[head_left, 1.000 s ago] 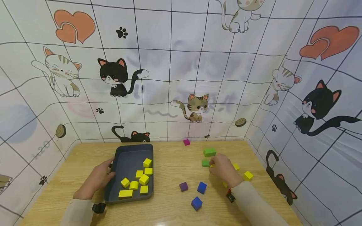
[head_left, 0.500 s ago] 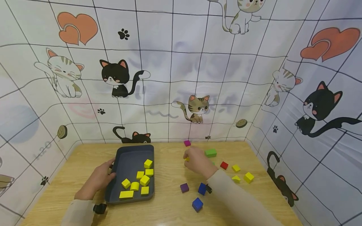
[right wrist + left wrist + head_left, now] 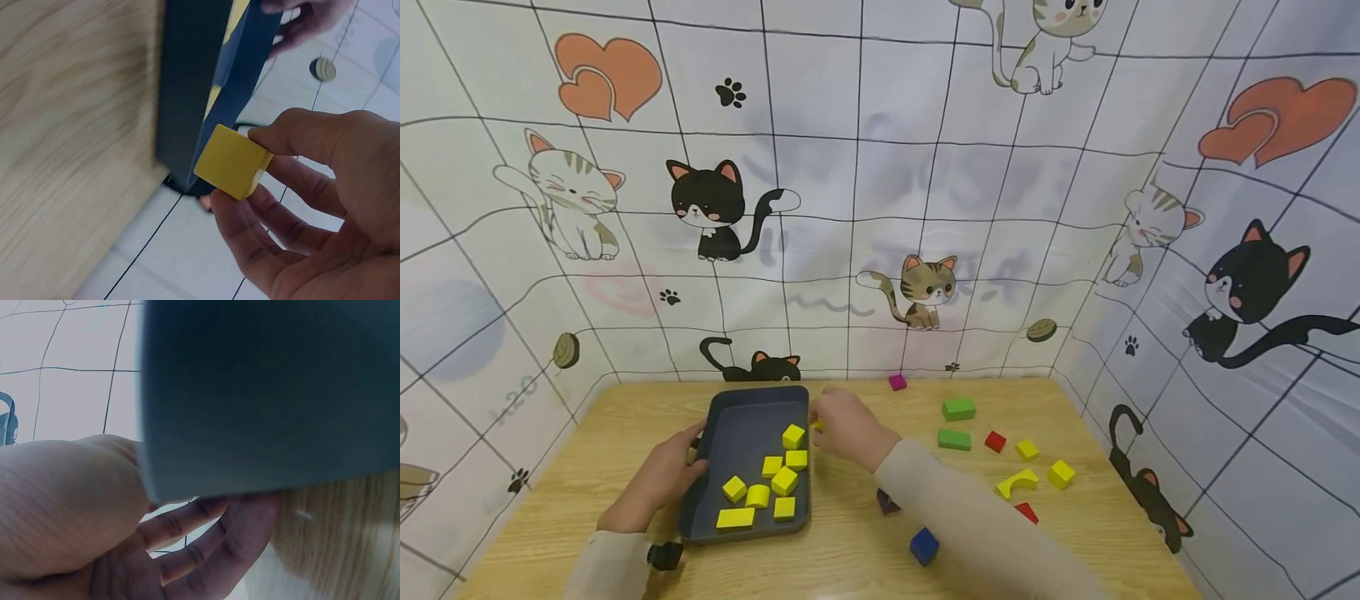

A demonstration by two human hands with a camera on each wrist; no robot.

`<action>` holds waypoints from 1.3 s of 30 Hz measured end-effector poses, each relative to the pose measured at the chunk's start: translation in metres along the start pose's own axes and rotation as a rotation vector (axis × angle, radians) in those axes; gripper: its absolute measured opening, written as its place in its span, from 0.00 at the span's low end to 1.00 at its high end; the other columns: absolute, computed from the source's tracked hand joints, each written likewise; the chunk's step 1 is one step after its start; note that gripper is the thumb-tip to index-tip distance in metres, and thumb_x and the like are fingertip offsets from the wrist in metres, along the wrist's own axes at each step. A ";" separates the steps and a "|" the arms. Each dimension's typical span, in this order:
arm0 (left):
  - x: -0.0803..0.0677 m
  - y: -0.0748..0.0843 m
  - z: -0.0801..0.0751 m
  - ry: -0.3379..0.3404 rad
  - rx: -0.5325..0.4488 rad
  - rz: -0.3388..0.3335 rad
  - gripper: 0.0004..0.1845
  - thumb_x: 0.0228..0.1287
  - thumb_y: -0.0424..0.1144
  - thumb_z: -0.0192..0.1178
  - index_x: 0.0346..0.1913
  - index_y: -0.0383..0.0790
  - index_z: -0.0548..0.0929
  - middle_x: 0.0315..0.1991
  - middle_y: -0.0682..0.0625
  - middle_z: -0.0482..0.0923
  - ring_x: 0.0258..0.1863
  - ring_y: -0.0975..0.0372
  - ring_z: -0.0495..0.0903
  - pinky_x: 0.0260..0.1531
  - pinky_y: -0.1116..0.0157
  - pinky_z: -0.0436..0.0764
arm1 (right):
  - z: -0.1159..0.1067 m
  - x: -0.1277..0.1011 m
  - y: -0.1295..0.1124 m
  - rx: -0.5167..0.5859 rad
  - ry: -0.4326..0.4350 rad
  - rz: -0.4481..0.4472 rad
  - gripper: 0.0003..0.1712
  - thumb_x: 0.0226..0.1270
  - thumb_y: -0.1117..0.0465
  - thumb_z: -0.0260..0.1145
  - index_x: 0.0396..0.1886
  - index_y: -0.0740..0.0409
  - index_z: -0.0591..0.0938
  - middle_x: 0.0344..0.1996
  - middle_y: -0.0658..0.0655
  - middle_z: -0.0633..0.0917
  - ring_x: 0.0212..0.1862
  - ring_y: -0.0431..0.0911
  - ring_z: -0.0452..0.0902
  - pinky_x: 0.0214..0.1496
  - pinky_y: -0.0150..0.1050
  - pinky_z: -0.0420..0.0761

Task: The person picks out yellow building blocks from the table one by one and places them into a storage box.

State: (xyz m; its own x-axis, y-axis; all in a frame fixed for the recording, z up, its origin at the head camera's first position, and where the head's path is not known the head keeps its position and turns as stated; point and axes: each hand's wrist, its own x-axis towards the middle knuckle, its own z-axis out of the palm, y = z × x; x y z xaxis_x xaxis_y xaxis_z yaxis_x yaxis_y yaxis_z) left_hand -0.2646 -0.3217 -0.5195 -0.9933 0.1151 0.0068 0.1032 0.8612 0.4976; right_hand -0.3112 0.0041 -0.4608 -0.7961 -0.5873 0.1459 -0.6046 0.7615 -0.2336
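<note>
A dark grey tray (image 3: pixel 737 417) stands on the left half of the table, with several yellow blocks inside, most toward its near and right side. My left hand (image 3: pixel 662 473) grips the tray's left side, thumb over the rim; in the left wrist view its fingers (image 3: pixel 250 531) curl beneath the tray wall. Between thumb and fingertips my right hand (image 3: pixel 853 429) pinches a yellow block (image 3: pixel 230 161), just outside the tray's right rim. In the head view the fingers hide most of this block.
To the right lie two green blocks (image 3: pixel 958 409), red blocks (image 3: pixel 996 441), yellow blocks (image 3: pixel 1061 474) and a yellow arch (image 3: pixel 1018 482). A magenta block (image 3: pixel 897 382) sits at the back; a blue block (image 3: pixel 924 546) and a partly covered purple block (image 3: pixel 887 502) lie near my right forearm.
My right hand has moved left across the table, from beside the green blocks to the tray's right rim, carrying the yellow block. My left hand stays on the tray.
</note>
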 end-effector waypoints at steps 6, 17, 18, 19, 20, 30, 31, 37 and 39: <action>0.000 0.000 0.000 0.007 -0.005 0.024 0.41 0.75 0.26 0.69 0.84 0.13 0.64 0.63 0.19 0.85 0.50 0.43 0.90 0.47 0.48 0.91 | 0.013 0.020 -0.036 -0.025 -0.040 -0.122 0.11 0.77 0.61 0.81 0.56 0.55 0.98 0.49 0.50 0.95 0.49 0.39 0.82 0.50 0.24 0.84; 0.000 0.000 -0.001 -0.005 -0.028 0.033 0.41 0.77 0.26 0.69 0.84 0.13 0.64 0.62 0.20 0.86 0.47 0.47 0.90 0.43 0.52 0.90 | 0.032 0.042 -0.078 -0.114 -0.146 -0.275 0.13 0.79 0.60 0.81 0.59 0.48 0.98 0.53 0.46 0.92 0.52 0.35 0.84 0.57 0.20 0.84; 0.001 0.000 -0.001 -0.005 -0.030 0.036 0.41 0.77 0.26 0.69 0.84 0.13 0.64 0.62 0.20 0.86 0.47 0.47 0.90 0.43 0.52 0.90 | 0.035 0.044 -0.079 -0.121 -0.150 -0.282 0.13 0.79 0.60 0.81 0.59 0.48 0.98 0.53 0.46 0.92 0.52 0.35 0.84 0.57 0.20 0.84; 0.000 0.000 0.000 -0.004 -0.029 0.036 0.41 0.77 0.26 0.69 0.84 0.13 0.64 0.62 0.21 0.86 0.46 0.48 0.89 0.43 0.53 0.90 | 0.037 0.045 -0.080 -0.127 -0.154 -0.288 0.13 0.79 0.61 0.81 0.59 0.47 0.98 0.53 0.45 0.92 0.52 0.34 0.84 0.57 0.19 0.83; 0.001 -0.001 0.000 -0.002 -0.027 0.036 0.41 0.77 0.26 0.69 0.84 0.13 0.64 0.62 0.21 0.86 0.46 0.48 0.89 0.42 0.53 0.89 | 0.040 0.046 -0.081 -0.129 -0.159 -0.292 0.13 0.79 0.60 0.81 0.59 0.47 0.98 0.53 0.45 0.92 0.51 0.34 0.84 0.57 0.19 0.83; 0.002 0.000 0.000 -0.003 -0.025 0.035 0.41 0.77 0.27 0.70 0.84 0.13 0.63 0.62 0.20 0.86 0.44 0.50 0.88 0.41 0.55 0.88 | 0.051 0.046 -0.076 -0.137 -0.191 -0.296 0.16 0.80 0.58 0.81 0.63 0.44 0.96 0.56 0.45 0.91 0.54 0.34 0.85 0.59 0.21 0.84; 0.002 0.000 0.000 -0.003 -0.025 0.034 0.41 0.77 0.27 0.70 0.84 0.13 0.63 0.62 0.21 0.86 0.44 0.50 0.88 0.41 0.55 0.88 | 0.050 0.045 -0.075 -0.131 -0.188 -0.296 0.16 0.80 0.58 0.81 0.63 0.44 0.96 0.56 0.45 0.91 0.54 0.34 0.85 0.58 0.21 0.84; 0.002 -0.001 0.001 -0.004 -0.021 0.030 0.42 0.77 0.27 0.69 0.85 0.14 0.63 0.63 0.20 0.85 0.44 0.51 0.87 0.41 0.56 0.88 | 0.039 0.037 -0.069 -0.104 -0.187 -0.267 0.18 0.80 0.58 0.81 0.65 0.43 0.96 0.57 0.46 0.90 0.54 0.34 0.84 0.58 0.22 0.84; 0.002 -0.001 0.001 -0.004 -0.027 0.034 0.42 0.76 0.27 0.69 0.85 0.14 0.62 0.63 0.20 0.85 0.44 0.51 0.88 0.41 0.55 0.88 | 0.037 0.034 -0.066 -0.107 -0.177 -0.261 0.19 0.80 0.59 0.80 0.65 0.43 0.96 0.57 0.46 0.90 0.54 0.35 0.84 0.57 0.23 0.85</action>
State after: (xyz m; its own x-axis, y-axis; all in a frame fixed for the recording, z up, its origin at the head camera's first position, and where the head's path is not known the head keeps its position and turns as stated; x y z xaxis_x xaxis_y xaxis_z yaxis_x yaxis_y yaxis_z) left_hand -0.2665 -0.3223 -0.5209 -0.9891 0.1460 0.0206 0.1353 0.8430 0.5206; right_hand -0.2973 -0.0763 -0.4757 -0.6029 -0.7977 0.0157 -0.7942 0.5982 -0.1065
